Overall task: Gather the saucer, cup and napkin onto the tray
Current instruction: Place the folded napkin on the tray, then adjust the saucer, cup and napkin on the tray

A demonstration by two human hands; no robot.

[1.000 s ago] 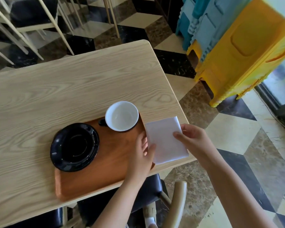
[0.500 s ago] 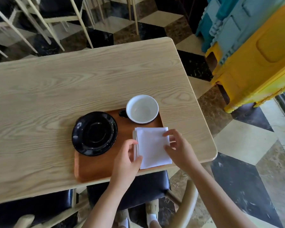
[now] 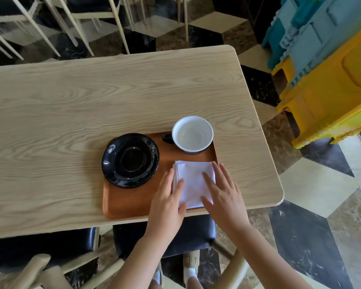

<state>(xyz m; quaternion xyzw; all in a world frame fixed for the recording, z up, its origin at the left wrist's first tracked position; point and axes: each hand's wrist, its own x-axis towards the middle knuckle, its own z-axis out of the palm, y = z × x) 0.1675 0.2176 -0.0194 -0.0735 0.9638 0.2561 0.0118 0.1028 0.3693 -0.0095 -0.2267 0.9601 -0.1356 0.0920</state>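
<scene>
A brown wooden tray (image 3: 131, 203) lies at the near edge of the table. On its left part sits a black saucer (image 3: 130, 159). At its far right corner stands a cup (image 3: 192, 134), white inside with a dark handle pointing left. A folded white napkin (image 3: 193, 180) lies flat on the tray's right part. My left hand (image 3: 168, 200) rests flat with spread fingers on the napkin's left edge. My right hand (image 3: 223, 195) lies flat, fingers apart, over the napkin's right edge. Neither hand grips anything.
The light wooden table (image 3: 92, 97) stretches far and left of the tray. Dark-seated chairs (image 3: 165, 236) stand under the near edge, and more chair legs stand beyond the far edge. Stacked yellow and blue plastic stools (image 3: 325, 65) stand on the floor to the right.
The napkin went from off the tray's right edge onto the tray's right part. Both hands let go of it and now lie flat on it with fingers spread.
</scene>
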